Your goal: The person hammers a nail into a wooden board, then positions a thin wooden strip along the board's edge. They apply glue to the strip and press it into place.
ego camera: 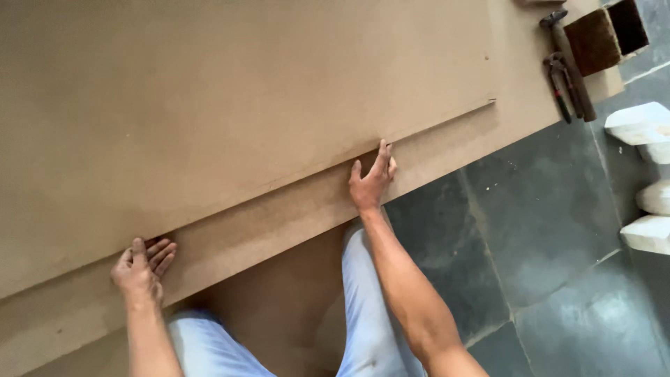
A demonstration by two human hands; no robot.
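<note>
A large brown fibreboard sheet [230,91] lies on top of a second, slightly wider brown board [447,143], whose near strip shows below it. My left hand [143,269] rests on that lower strip, its fingertips tucked against the upper sheet's near edge. Further right, my right hand [371,180] presses its fingers against the same edge. Neither hand is closed around anything. My legs in light blue trousers [363,307] stand below the boards.
A hammer [571,63] and red-handled pincers [558,82] lie at the boards' far right corner, beside a dark square block [592,40]. Grey stone floor tiles [551,230] spread to the right, with white curved pieces [645,126] at the right edge.
</note>
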